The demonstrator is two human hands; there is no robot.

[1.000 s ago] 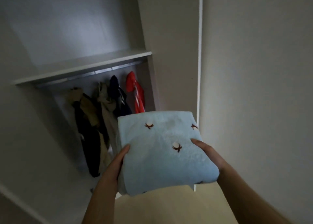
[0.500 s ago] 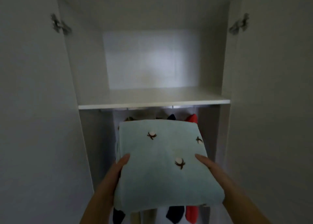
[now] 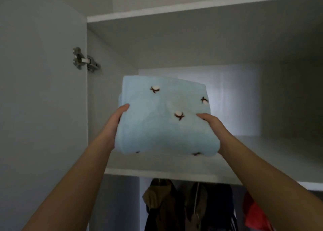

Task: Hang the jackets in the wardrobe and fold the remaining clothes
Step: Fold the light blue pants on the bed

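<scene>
Head view. Lifted the folded blue cloth since half a second ago: then below the shelf, covering the jackets; now up in the top compartment, over the shelf board. Can't tell if touching the board or just above it. Gripped at both sides: left hand on the left edge, thumb on top; right hand on the right edge, thumb on top. Other fingers hidden underneath. Hanging under the shelf, now uncovered: jackets, red one far right.
</scene>
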